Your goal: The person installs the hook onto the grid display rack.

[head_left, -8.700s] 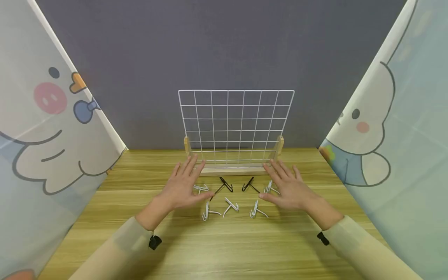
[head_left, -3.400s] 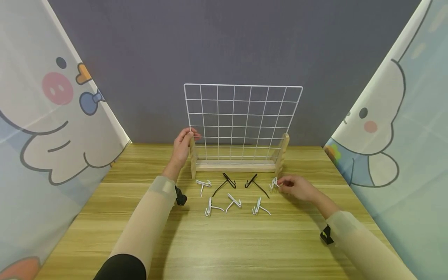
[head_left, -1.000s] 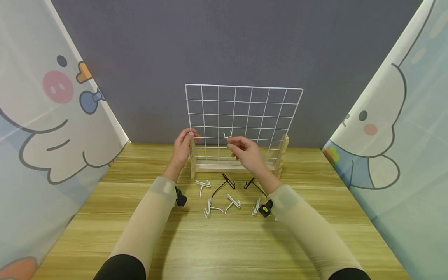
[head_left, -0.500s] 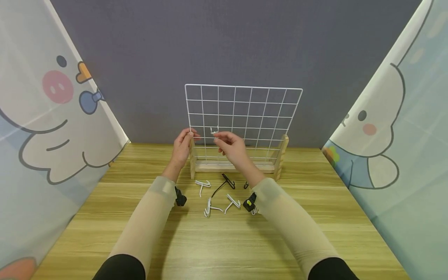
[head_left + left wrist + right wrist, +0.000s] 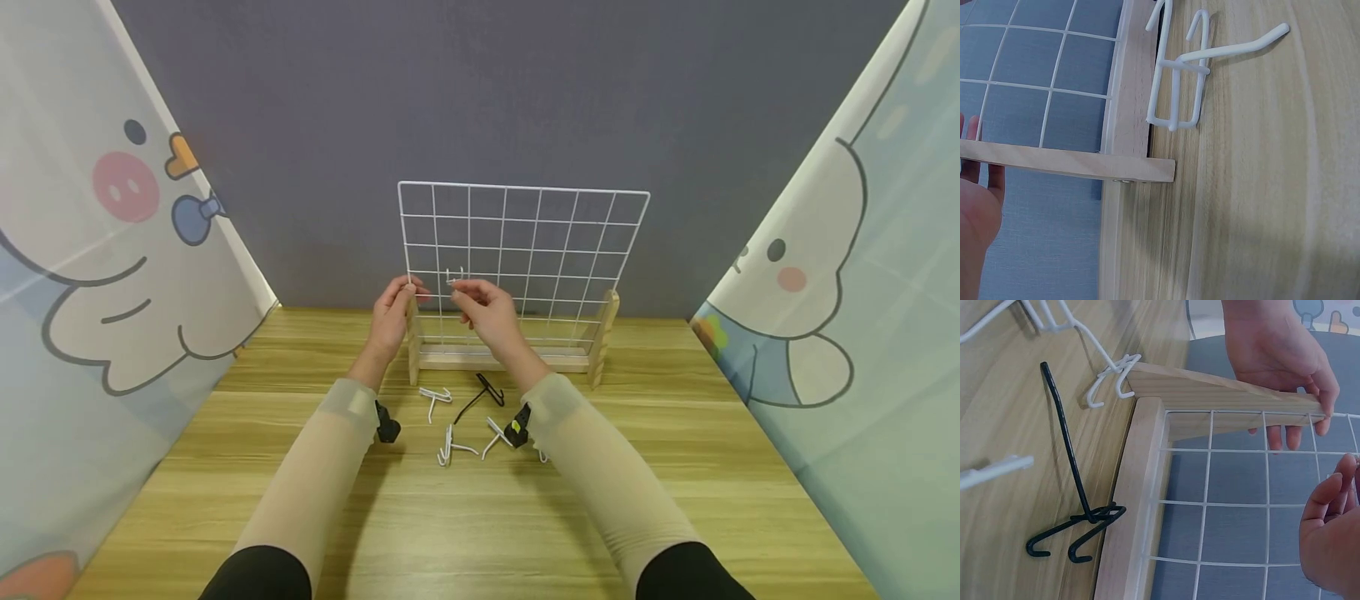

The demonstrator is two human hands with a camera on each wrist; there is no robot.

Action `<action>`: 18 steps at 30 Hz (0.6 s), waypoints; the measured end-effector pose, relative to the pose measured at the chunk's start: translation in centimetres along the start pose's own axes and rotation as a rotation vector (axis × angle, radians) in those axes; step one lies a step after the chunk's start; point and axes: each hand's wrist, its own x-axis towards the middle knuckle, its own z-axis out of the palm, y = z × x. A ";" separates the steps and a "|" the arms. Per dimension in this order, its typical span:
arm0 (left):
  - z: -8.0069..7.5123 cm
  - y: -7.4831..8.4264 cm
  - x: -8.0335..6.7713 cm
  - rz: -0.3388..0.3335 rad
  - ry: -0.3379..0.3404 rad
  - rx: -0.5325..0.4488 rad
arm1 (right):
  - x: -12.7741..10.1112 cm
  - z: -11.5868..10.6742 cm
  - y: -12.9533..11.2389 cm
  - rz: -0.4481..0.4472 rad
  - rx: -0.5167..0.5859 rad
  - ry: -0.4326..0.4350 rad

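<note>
A white wire grid panel point(image 5: 555, 242) stands upright in a wooden stand point(image 5: 604, 333) at the back of the table. My left hand point(image 5: 408, 291) grips the top of the stand's left post point(image 5: 1222, 394), which the right wrist view shows too. My right hand point(image 5: 455, 287) pinches a small white hook point(image 5: 452, 277) and holds it against the grid's left columns, about mid-height. Loose hooks lie in front of the stand: a white hook point(image 5: 435, 396), a black hook point(image 5: 483, 390) and two more white hooks point(image 5: 450, 450) point(image 5: 497, 433). My right forearm hides part of this group.
The wooden table point(image 5: 465, 533) stretches toward me. Curtains with cartoon prints hang at the left point(image 5: 112, 275) and right point(image 5: 840, 275), and a grey wall point(image 5: 480, 100) stands behind the grid. In the left wrist view a white hook point(image 5: 1179, 81) lies beside the stand's base point(image 5: 1066, 164).
My right hand has carried the white hook leftward along the grid, from near the centre to the left columns. My left hand has stayed on the post.
</note>
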 end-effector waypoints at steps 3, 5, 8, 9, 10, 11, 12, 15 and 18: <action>0.0 0.1 -0.1 -0.002 -0.007 0.004 | 0.1 0.1 0.3 0.012 0.006 0.001; 0.0 0.0 -0.2 -0.002 -0.004 0.014 | 0.2 0.1 0.5 0.019 0.001 0.002; 0.0 0.0 -0.1 0.005 -0.001 0.009 | 0.3 0.2 0.9 0.020 -0.013 -0.002; 0.0 -0.1 -0.1 0.009 0.001 0.001 | 0.3 0.2 0.9 0.021 -0.014 -0.003; 0.0 -0.1 -0.1 0.013 0.003 -0.003 | 0.3 0.2 1.0 0.021 -0.013 -0.006; 0.1 -0.1 -0.1 0.015 0.002 -0.006 | 0.3 0.2 1.0 0.022 -0.012 -0.008; 0.1 -0.1 0.0 0.016 0.002 -0.006 | 0.3 0.2 1.0 0.022 -0.010 -0.011; 0.1 -0.1 0.0 0.018 0.004 0.008 | 0.3 0.1 1.1 0.025 -0.007 -0.014; 0.0 -0.1 0.0 0.014 0.006 0.028 | 0.3 0.1 1.1 0.031 -0.015 -0.014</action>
